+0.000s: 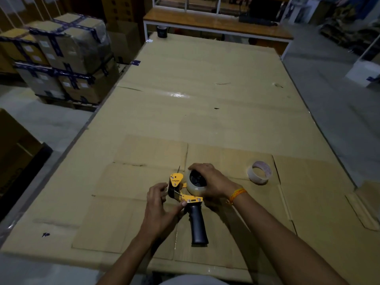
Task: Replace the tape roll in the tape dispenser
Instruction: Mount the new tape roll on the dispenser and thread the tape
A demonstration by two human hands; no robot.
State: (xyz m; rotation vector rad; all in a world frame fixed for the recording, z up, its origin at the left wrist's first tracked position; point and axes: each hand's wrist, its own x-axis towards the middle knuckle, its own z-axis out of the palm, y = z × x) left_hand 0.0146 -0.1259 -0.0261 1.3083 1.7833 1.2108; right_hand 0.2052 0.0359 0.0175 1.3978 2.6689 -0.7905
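A yellow tape dispenser point(186, 197) with a black handle point(197, 227) lies on the cardboard-covered table point(205, 103). A full clear tape roll point(194, 187) sits on its black hub. My right hand point(211, 179) wraps over the roll from the right. My left hand point(159, 206) pinches the dispenser's yellow frame near the roller, thumb against the lower yellow plate. An almost empty tape core point(259, 172) lies on the cardboard to the right, apart from both hands.
Flattened cardboard sheets point(144, 155) cover the table. A dark tape roll point(162, 31) stands at the table's far edge. Stacked taped cartons point(61, 56) rise on the left; a wooden bench point(216, 23) stands behind. Grey floor lies on both sides.
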